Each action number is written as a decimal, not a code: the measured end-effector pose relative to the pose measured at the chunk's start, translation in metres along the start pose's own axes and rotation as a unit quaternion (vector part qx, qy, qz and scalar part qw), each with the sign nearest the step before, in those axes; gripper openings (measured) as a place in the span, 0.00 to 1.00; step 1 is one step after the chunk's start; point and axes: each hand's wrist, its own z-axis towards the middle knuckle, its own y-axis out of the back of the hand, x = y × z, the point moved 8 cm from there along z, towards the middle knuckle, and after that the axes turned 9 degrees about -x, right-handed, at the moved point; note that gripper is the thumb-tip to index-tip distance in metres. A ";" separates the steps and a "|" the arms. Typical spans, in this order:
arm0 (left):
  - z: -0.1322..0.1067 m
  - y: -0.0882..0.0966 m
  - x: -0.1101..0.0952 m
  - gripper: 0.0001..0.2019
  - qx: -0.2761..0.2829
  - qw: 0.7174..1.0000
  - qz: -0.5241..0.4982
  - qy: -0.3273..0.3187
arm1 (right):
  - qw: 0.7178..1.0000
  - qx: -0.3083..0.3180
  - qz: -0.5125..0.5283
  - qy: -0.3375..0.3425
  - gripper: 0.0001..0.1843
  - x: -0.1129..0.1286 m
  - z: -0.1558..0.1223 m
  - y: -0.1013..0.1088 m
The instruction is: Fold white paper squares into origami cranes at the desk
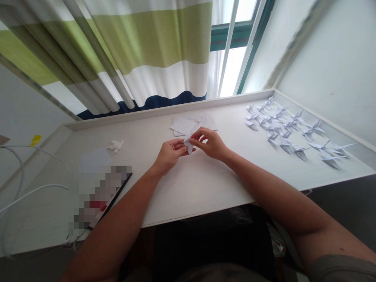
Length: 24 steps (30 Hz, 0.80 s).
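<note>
"What are the fingers doing?"

"Left hand (168, 156): the thumb presses on the small folded white paper (189, 148), with fingers behind it. Right hand (212, 144): thumb and forefinger seem to pinch its upper right edge, while the other fingers curl loosely away."

"And where is the paper?"

"Between both hands, over the middle of the white tabletop (141, 188). Whether its lower tip touches the surface, I can't tell."

"How would it handle?"

"Very light, I'd judge; crisp along the creases, stiffer where layers stack, but easy to crumple or tear at a point. I don't expect it to slip much. Best held by the layered body, flat between thumb and fingertip, sparing the thin tips."

"What lies around it?"

"Just beyond the hands, a loose pile of paper sheets (182, 126). Well off to the right, many folded paper cranes (300, 153) in loose rows. To the left, a crumpled white tissue (115, 146) beside a flat pale sheet (95, 160), and nearer, a pixelated, dark-edged object (102, 196). Past the table's back rim hangs a green-and-white striped curtain (164, 39)."
</note>
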 end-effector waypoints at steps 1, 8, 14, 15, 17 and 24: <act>-0.001 -0.001 -0.001 0.19 0.004 1.000 0.001 0.000 | 1.000 -0.010 -0.003 -0.007 0.16 -0.001 0.000 0.001; 0.000 0.000 0.000 0.17 -0.003 1.000 -0.007 0.015 | 0.998 -0.047 -0.037 -0.007 0.17 -0.001 -0.003 0.003; 0.006 0.011 0.006 0.13 -0.041 0.999 -0.003 0.035 | 0.993 0.072 -0.065 0.071 0.10 0.011 -0.007 -0.010; 0.007 0.012 0.007 0.13 -0.047 0.998 0.000 0.040 | 0.991 0.090 -0.067 0.073 0.11 0.011 -0.008 -0.013; 0.008 0.014 0.008 0.12 -0.058 0.997 0.007 0.047 | 0.989 0.112 -0.069 0.074 0.12 0.010 -0.009 -0.015; 0.007 0.015 0.011 0.07 -0.070 0.996 0.004 0.059 | 0.990 0.113 -0.064 0.057 0.04 0.008 -0.010 -0.018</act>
